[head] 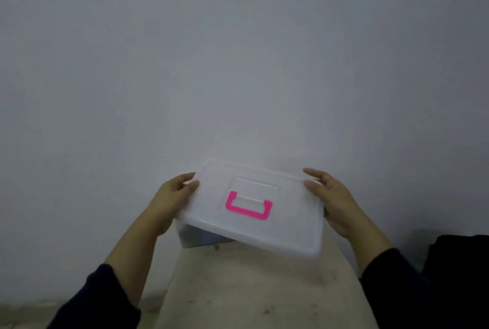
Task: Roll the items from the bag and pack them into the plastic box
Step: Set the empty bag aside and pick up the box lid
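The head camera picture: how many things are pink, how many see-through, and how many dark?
Pink: 1, the pink plastic handle
See-through: 2, the clear plastic lid and the clear plastic box under it
Dark: 1, the dark heap at the right edge
Total: 4

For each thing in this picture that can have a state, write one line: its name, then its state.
lid: held at both short ends, tilted, lifted above the box
pink handle: lying flat in the lid's recess
plastic box: on the table, mostly hidden under the lid; contents cannot be told
left hand: grips the lid's left end
right hand: grips the lid's right end
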